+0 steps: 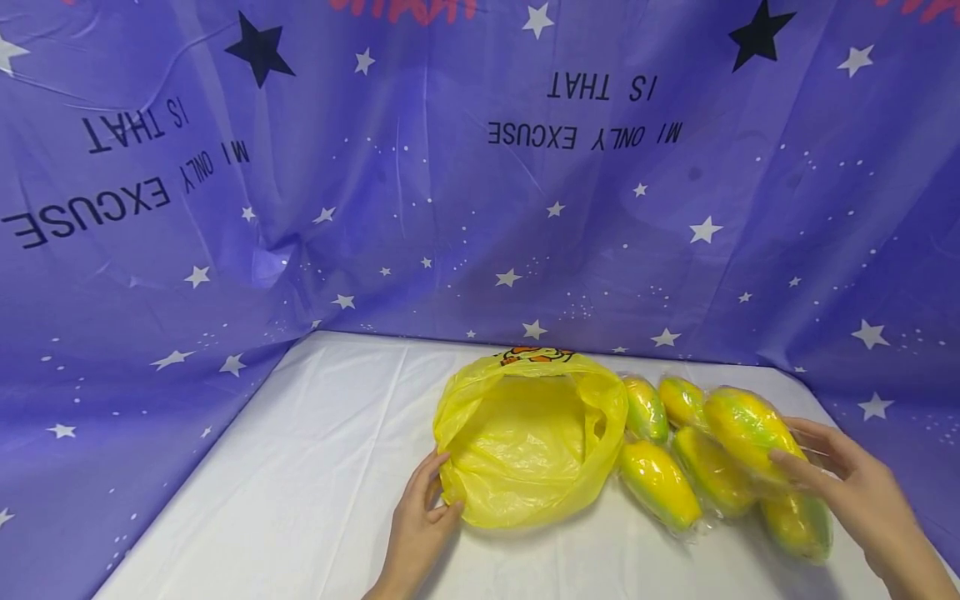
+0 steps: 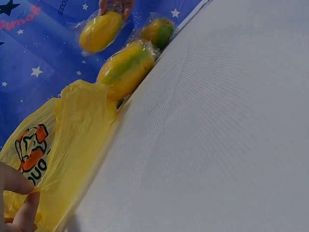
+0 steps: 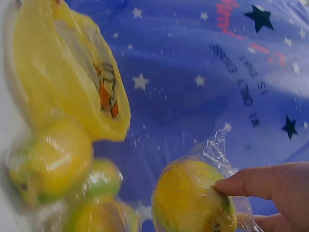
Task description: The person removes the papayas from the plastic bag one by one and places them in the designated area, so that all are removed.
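A yellow plastic bag [image 1: 517, 500] with a cartoon print lies on the white table, its mouth open toward me. At the bag's left edge my left hand [image 1: 420, 517] pinches the rim between thumb and fingers; the left wrist view shows this pinch on the bag [image 2: 82, 150]. My right hand [image 1: 862, 483] holds a yellow-green mango [image 1: 753, 425] in clear wrap, raised above the others. In the right wrist view, the thumb presses on this wrapped mango [image 3: 186, 193]. Several more wrapped mangoes, one of them the near mango [image 1: 660, 487], lie just right of the bag.
The white tabletop [image 1: 300, 467] extends left of the bag. A purple-blue curtain [image 1: 420, 208] with stars and upside-down lettering hangs behind the table and along its sides. Another wrapped mango [image 1: 798, 525] lies below the raised one, near my right hand.
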The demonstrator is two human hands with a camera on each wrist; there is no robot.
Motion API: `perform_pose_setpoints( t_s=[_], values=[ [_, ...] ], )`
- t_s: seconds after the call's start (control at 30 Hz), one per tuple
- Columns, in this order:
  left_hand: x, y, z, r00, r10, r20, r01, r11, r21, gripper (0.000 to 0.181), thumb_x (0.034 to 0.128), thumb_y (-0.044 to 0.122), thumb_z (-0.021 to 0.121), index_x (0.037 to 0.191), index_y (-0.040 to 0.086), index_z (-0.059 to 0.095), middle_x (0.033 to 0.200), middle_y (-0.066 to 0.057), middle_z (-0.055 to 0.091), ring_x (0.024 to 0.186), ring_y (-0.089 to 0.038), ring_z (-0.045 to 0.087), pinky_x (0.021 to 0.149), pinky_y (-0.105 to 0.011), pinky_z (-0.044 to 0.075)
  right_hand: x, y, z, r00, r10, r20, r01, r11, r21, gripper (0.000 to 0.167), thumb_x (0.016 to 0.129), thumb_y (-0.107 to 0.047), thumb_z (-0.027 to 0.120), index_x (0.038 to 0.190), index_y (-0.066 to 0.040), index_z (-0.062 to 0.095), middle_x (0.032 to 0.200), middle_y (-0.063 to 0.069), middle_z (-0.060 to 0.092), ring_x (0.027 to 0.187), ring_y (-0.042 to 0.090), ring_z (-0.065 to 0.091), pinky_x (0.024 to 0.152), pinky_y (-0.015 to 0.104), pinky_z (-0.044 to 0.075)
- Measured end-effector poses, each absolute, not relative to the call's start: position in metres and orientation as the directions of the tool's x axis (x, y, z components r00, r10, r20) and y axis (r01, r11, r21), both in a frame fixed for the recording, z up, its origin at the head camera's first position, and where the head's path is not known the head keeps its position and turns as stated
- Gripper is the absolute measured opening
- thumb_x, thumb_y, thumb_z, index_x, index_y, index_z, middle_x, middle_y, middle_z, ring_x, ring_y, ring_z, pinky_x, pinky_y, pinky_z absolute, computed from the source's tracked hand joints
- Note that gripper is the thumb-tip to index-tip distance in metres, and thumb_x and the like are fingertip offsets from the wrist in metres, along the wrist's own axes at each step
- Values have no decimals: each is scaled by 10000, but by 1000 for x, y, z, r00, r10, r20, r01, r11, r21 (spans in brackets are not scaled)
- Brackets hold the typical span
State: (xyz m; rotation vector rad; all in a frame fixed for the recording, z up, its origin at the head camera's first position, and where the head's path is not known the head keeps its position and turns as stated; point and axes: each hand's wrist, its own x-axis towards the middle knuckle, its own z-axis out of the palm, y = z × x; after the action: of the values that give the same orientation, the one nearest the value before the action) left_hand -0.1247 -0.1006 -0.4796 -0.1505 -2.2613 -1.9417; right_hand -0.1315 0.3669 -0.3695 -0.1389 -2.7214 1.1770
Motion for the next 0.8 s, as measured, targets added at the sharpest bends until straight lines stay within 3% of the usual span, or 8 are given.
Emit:
perform_pose_setpoints(
  t_s=[0.07, 0.17, 0.27, 0.43, 0.53, 0.6, 0.7, 0.8],
  values=[
    [-125, -101, -480, -984, -22, 178, 173, 153, 973, 649, 835, -91, 666, 1416, 51, 414, 1542, -212, 214, 1303, -493, 355, 853, -276, 560, -132, 375, -373, -975, 182, 123, 34, 678, -735, 684, 933, -379, 642, 1465, -45, 371, 1156, -113, 530, 836, -197, 435, 607, 188, 559],
    [-125, -101, -481, -986, -23, 164, 158, 154, 975, 658, 832, -103, 659, 1420, 56, 409, 1547, -194, 212, 1307, -479, 359, 853, -269, 559, -135, 387, -377, -967, 230, 112, 70, 658, -749, 717, 941, -380, 629, 1483, -23, 324, 1228, 146, 544, 780, -191, 469, 596, 197, 564],
    [-125, -101, -481, -987, -23, 161, 155, 156, 975, 662, 830, -104, 659, 1421, 54, 407, 1546, -193, 214, 1306, -476, 362, 851, -267, 559, -138, 397, -380, -957, 272, 105, 101, 647, -756, 749, 947, -381, 618, 1499, -8, 276, 1274, 293, 467, 739, -168, 489, 587, 192, 563],
    [-124, -101, -481, -987, -26, 159, 154, 156, 976, 661, 831, -100, 661, 1420, 60, 410, 1546, -189, 217, 1308, -469, 364, 851, -261, 558, -141, 410, -384, -950, 290, 114, 98, 627, -773, 734, 950, -349, 622, 1513, -41, 266, 1412, 209, 441, 744, -155, 513, 592, 185, 564],
    [-124, -101, -481, -986, -24, 166, 160, 157, 974, 661, 832, -98, 662, 1422, 56, 406, 1545, -189, 219, 1308, -469, 365, 852, -262, 557, -142, 413, -383, -947, 308, 93, 127, 622, -773, 753, 953, -364, 613, 1517, -32, 240, 1487, 286, 310, 738, -183, 472, 585, 163, 551],
    [-124, -101, -481, -985, -23, 170, 164, 159, 974, 660, 834, -95, 663, 1423, 57, 405, 1545, -190, 221, 1305, -469, 369, 852, -263, 558, -143, 414, -381, -943, 325, 77, 151, 620, -770, 775, 952, -381, 609, 1513, -10, 225, 1467, 340, 285, 726, -192, 452, 578, 156, 544],
    [-124, -102, -481, -984, -18, 178, 173, 157, 972, 657, 836, -91, 662, 1423, 54, 404, 1543, -200, 219, 1302, -475, 369, 852, -268, 559, -145, 416, -379, -935, 350, 66, 175, 613, -771, 798, 943, -395, 618, 1505, 12, 224, 1360, 297, 425, 710, -183, 447, 569, 158, 542],
    [-124, -102, -482, -983, -14, 182, 178, 154, 972, 658, 837, -90, 661, 1424, 55, 401, 1544, -201, 215, 1304, -477, 365, 851, -269, 559, -148, 418, -379, -923, 378, 75, 187, 610, -770, 801, 930, -388, 641, 1497, 18, 246, 1193, 262, 468, 710, -171, 438, 564, 172, 549]
  ],
)
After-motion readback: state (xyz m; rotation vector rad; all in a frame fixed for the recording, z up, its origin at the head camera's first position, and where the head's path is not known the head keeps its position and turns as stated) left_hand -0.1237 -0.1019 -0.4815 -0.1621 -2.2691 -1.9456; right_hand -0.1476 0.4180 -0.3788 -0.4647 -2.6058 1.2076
